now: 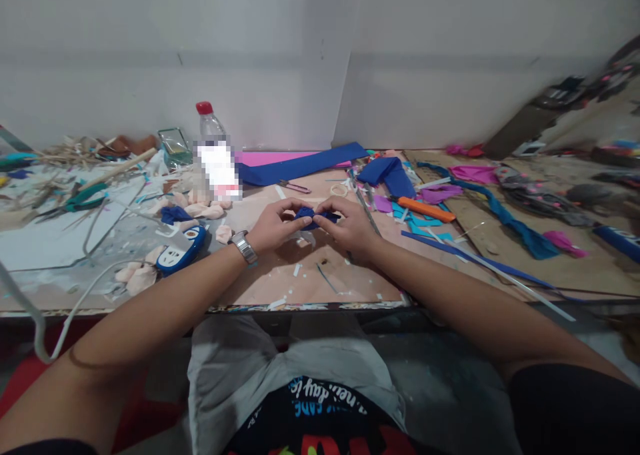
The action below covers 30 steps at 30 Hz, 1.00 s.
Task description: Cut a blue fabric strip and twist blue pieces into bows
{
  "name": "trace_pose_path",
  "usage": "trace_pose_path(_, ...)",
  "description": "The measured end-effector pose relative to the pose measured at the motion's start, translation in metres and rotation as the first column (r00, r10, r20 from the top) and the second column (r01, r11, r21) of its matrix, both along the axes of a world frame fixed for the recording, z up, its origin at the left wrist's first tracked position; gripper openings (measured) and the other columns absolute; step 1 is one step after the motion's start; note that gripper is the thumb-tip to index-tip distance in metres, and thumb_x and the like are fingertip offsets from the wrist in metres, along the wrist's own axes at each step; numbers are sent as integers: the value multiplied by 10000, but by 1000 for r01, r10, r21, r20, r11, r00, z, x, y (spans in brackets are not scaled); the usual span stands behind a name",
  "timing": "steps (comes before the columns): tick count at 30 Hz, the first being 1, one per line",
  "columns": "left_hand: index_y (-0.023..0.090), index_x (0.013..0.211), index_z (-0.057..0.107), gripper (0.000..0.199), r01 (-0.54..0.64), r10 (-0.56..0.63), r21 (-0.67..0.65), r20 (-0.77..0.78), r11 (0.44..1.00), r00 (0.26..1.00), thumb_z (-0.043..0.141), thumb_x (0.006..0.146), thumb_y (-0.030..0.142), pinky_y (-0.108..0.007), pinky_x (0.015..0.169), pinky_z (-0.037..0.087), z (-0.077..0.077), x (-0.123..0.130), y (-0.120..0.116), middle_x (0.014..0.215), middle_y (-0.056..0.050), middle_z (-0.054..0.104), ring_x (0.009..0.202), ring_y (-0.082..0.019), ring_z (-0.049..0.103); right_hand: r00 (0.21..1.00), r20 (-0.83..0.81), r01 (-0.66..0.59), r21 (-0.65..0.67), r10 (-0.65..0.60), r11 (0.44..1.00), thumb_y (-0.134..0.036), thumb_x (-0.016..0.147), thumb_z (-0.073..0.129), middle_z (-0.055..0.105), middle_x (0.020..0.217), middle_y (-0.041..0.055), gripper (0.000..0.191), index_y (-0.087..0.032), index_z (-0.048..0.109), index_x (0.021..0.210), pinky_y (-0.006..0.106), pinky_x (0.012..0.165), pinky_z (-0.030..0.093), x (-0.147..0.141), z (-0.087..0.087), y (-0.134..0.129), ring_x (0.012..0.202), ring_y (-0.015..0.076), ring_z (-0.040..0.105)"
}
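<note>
Dark printed shirt [280, 421] and pale trousers [220, 368] nearest the eye, bench edge just beyond. Fingers of left hand [270, 229] and right hand [356, 231] closed in facing pinches on a crumpled dark-blue piece [305, 213], thumbs towards the body, tips almost meeting. Piece held low over the bench [360, 278], between the hands; its far underside hidden.

Handling, as I judge it: light, even pinch; one side steadies while the other works a small fold at a time. Thumbs close together give control; a hard pull would probably stretch or tear it. Wrists low for steadiness.

Outward: pink-handled tool [299, 188] just beyond the fingers; orange tool [425, 209] right, among coloured scraps. Blue-and-white power socket [173, 260] beside the left forearm, green-handled pliers [85, 198] farther left. Long blue strip [305, 169] behind, red-capped bottle [212, 127] at its left end.
</note>
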<state>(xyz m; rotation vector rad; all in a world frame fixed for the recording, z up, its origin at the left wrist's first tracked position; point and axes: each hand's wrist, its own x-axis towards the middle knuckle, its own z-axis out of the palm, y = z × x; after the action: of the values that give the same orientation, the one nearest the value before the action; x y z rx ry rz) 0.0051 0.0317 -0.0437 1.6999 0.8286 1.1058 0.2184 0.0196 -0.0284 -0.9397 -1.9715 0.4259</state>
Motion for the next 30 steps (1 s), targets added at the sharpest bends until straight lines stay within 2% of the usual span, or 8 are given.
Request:
trace_pose_path(5,146,1132,707,473,-4,6,-38,37,999,999,791,827,497,-352,892,562,1,-1,1,1097,-104,740,926,-207,699,1000,-17,-15,-3,15,1000,-327,905,688,762,988,63,157,-213,716,1009,389,856,521,1,0,1,903,233,681)
trace_pose_path(10,149,1140,726,479,3,-2,-61,28,998,1000,771,838,518,-356,881,570,2,0,0,1054,-96,753,923,-223,708,1000,1,1,16,-1,1000,-314,914,662,754,940,57,113,-216,709,945,385,835,514,1,-1,2,869,229,671)
trace_pose_path(15,159,1214,715,509,90,-86,-72,50,993,995,744,865,529,-344,899,563,-1,1,0,1161,-107,744,988,-228,708,1000,-9,12,0,-12,1000,-314,906,666,727,869,47,111,-211,693,876,372,795,504,0,-4,4,820,219,653)
trace_pose_path(17,160,1227,712,512,102,-97,-80,59,992,994,740,871,528,-338,892,562,-1,1,0,1179,-110,742,994,-227,708,999,-31,10,-13,-10,1000,-308,891,680,724,883,44,97,-215,692,913,370,789,504,0,-3,3,822,217,646)
trace_pose_path(22,168,1180,738,461,68,-58,-120,91,990,994,752,868,506,-342,866,572,2,1,-1,1123,-98,764,970,-236,713,998,-55,-23,23,24,999,-279,841,754,718,975,48,248,-222,681,1071,367,815,505,-1,1,1,868,214,636)
trace_pose_path(30,144,1121,765,439,46,-31,-135,118,990,993,762,830,473,-359,914,540,-3,2,5,1090,-96,776,966,-227,694,999,-29,-27,87,30,996,-306,908,724,740,966,51,134,-228,713,1017,383,843,518,2,-3,4,894,223,658)
